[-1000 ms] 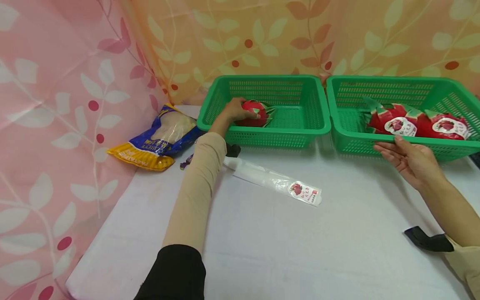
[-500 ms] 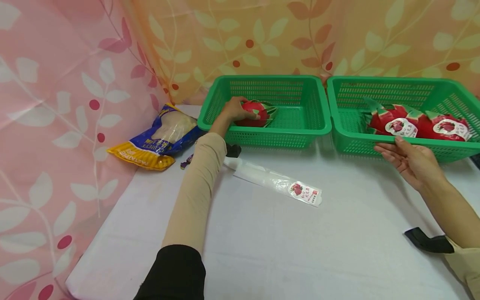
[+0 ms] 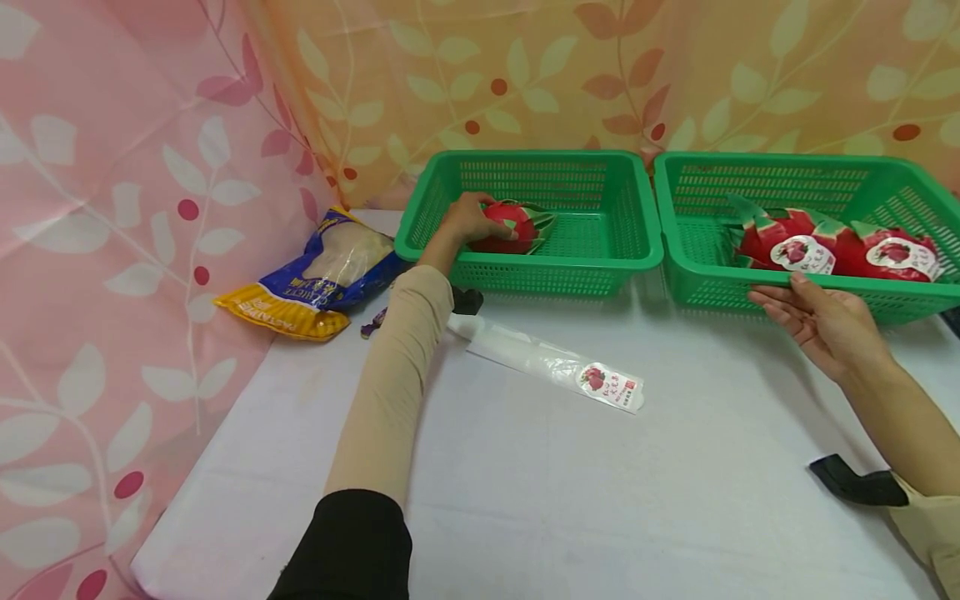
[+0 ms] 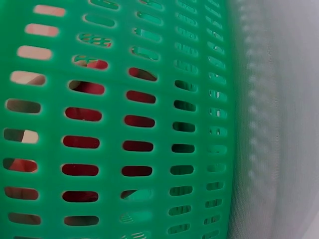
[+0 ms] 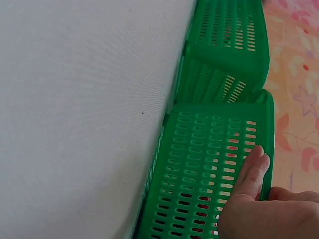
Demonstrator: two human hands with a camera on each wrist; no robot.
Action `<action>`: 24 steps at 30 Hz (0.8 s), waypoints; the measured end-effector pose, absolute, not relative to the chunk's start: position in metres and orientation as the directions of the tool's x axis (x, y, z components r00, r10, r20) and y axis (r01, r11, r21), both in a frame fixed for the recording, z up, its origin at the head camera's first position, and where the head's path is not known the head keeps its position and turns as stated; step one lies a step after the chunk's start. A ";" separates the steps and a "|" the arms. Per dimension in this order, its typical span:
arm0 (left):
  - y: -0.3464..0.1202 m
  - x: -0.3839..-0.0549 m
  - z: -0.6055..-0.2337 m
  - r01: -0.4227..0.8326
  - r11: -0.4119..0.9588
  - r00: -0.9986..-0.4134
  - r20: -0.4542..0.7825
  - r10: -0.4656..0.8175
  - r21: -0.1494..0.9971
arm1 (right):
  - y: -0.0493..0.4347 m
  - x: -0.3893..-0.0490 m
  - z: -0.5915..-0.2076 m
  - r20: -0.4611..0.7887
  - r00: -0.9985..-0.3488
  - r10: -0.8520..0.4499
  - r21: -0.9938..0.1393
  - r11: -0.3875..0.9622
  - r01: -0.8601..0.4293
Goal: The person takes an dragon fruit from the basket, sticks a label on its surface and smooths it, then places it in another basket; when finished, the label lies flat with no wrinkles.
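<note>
In the left green basket, my left hand holds a red dragon fruit with green-tipped scales, its fingers over the top and side. From the left wrist, the basket's slotted wall fills most of the view and red fruit shows through the slots. My right hand pinches the front rim of the right green basket. Its thumb lies over the rim while the fingers press along the outer wall. Two dragon fruits with white round labels, one left of the other, lie in that basket.
A flat clear plastic sleeve with a dragon fruit label lies on the white tablecloth. Left of the baskets rests a blue and yellow bag. A small dark object sits beside the left forearm. Patterned curtains stand behind.
The dragon fruit in the left hand has shifted very slightly to the right in the left basket. The right hand stays on the right basket's rim.
</note>
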State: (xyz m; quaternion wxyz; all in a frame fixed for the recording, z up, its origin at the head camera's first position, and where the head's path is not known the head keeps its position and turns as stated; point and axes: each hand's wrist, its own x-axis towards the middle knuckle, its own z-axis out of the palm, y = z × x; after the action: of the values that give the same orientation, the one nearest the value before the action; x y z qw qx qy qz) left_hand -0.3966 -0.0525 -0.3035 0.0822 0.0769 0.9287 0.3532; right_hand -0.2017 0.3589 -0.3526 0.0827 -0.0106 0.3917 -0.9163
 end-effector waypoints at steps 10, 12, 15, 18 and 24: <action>-0.055 -0.395 -0.303 0.072 0.759 -0.982 -0.086 0.166 0.647 | 0.359 -0.202 -0.352 -0.039 -0.985 -0.169 -0.717 -0.682 0.145; -0.056 -0.395 -0.303 0.057 0.747 -0.984 -0.090 0.155 0.662 | 0.359 -0.202 -0.352 -0.040 -0.985 -0.167 -0.719 -0.679 0.145; -0.057 -0.398 -0.305 0.035 0.699 -0.987 -0.084 0.136 0.714 | 0.359 -0.203 -0.353 -0.039 -0.986 -0.164 -0.715 -0.684 0.142; -0.059 -0.400 -0.305 0.021 0.590 -0.990 -0.067 0.126 0.807 | 0.359 -0.203 -0.354 -0.038 -0.986 -0.164 -0.709 -0.691 0.143; -0.058 -0.388 -0.280 0.050 0.346 -0.991 0.004 0.132 0.937 | 0.359 -0.201 -0.354 -0.025 -0.986 -0.165 -0.719 -0.683 0.132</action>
State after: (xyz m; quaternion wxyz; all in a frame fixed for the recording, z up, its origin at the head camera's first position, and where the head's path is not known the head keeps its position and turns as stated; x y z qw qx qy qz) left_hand -0.3880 -0.0585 -0.2800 0.0359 0.0554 0.8197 0.5690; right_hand -0.2014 0.3589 -0.3537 0.0810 -0.0206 0.3900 -0.9170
